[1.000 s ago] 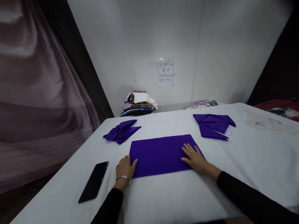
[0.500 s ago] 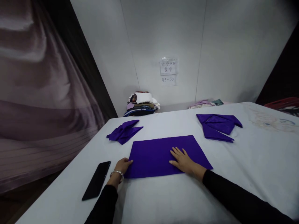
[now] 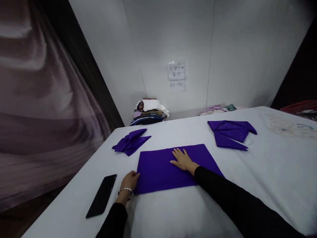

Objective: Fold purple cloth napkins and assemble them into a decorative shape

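Note:
A purple cloth napkin (image 3: pixel 158 172) lies flat as a wide rectangle on the white-covered table. At its left edge, my left hand (image 3: pixel 130 181) pinches the cloth between thumb and fingers; a silver bracelet circles that wrist. My right hand (image 3: pixel 182 160) rests palm down on the upper middle of the napkin, fingers spread. Behind to the left sits a folded purple napkin (image 3: pixel 130 142) with pointed ends. Another folded purple napkin (image 3: pixel 230 134), also with points, lies at the back right.
A black phone (image 3: pixel 102 196) lies left of my left hand. Stacked clothes (image 3: pixel 150 112) stand against the wall beyond the table, with more folded cloth (image 3: pixel 218 109) to the right. Paper signs (image 3: pixel 176 76) hang on the wall. A pinkish curtain (image 3: pixel 44 115) drapes along the left.
My right hand has slid left and farther away across the napkin, still flat. My left hand stays at the left edge. The view has shifted slightly.

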